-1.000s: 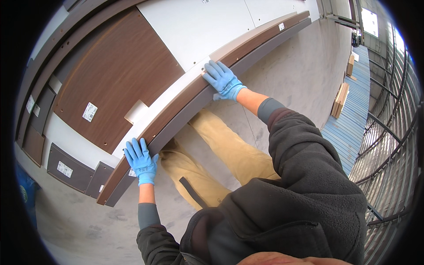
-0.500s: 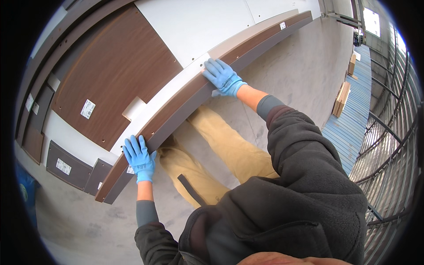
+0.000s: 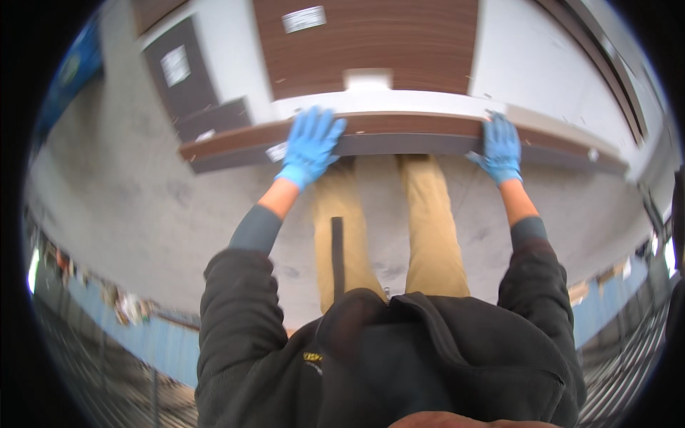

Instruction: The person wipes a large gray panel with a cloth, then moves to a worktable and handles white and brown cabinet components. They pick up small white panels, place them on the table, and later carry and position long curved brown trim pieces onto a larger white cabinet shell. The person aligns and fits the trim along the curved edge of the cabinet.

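A long brown wood-grain board (image 3: 414, 125) with a grey face lies across in front of me, along the near edge of a white panel (image 3: 442, 103). In a blue glove, my left hand (image 3: 308, 148) rests on the board left of its middle, fingers stretched and spread over the brown face. My right hand (image 3: 501, 148), also gloved in blue, lies over the board right of its middle with its fingers out straight. Its thumb points inward along the grey face. Beyond the boards is a large brown panel (image 3: 371, 46) with a white label.
Grey labelled panels (image 3: 182, 68) lie at the far left, near a blue object (image 3: 75, 68). Dark long boards (image 3: 596, 60) run along the far right. My legs in tan trousers (image 3: 434, 228) stand on the grey concrete floor (image 3: 178, 221) close to the board.
My view has turned, so the board that ran diagonally now lies nearly level across it. Both hands stay on the board, and the hands look farther apart.
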Motion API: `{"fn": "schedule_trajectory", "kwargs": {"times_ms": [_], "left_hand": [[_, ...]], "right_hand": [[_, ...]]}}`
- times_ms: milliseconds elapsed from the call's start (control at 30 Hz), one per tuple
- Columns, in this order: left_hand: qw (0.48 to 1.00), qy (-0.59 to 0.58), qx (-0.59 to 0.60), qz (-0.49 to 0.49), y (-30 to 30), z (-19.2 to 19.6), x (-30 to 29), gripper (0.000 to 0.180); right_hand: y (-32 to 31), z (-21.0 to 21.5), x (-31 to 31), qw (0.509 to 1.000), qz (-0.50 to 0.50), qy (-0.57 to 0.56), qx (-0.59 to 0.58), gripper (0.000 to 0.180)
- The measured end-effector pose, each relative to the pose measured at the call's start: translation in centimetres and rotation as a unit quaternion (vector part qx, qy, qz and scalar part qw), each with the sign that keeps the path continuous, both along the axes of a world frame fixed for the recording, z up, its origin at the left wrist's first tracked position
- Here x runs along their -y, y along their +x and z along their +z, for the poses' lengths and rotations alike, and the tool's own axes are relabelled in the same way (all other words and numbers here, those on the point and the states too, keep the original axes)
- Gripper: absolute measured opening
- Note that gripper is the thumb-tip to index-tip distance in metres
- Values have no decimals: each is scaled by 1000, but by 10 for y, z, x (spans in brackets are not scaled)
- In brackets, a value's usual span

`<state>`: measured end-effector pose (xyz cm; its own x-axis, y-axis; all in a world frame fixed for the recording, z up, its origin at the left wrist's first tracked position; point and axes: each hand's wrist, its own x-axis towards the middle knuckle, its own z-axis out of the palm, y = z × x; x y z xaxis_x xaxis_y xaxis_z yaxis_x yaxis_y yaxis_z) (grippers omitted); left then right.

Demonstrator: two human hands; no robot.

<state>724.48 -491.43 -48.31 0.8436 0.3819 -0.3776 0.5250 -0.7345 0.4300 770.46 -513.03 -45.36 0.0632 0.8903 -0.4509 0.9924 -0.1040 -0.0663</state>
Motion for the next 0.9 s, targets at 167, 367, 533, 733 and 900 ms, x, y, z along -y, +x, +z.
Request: {"fn": "schedule_trajectory", "kwargs": {"times_ms": [167, 367, 533, 733, 900], "left_hand": [[1000, 26, -8, -13, 2, 6, -7, 100], [1000, 9, 27, -1, -5, 13, -14, 100], [912, 179, 123, 348, -54, 0, -56, 92], [631, 184, -64, 751, -251, -28, -138, 74], [611, -68, 46, 787, -316, -43, -142, 56]], "right_hand": [[-10, -1, -1, 999, 11, 47, 7, 122], [-21, 1, -1, 999, 16, 13, 36, 133], [-29, 9, -12, 998, 55, 27, 3, 135], [-75, 4, -35, 993, 110, -16, -39, 131], [-104, -4, -50, 994, 93, -8, -52, 130]]}}
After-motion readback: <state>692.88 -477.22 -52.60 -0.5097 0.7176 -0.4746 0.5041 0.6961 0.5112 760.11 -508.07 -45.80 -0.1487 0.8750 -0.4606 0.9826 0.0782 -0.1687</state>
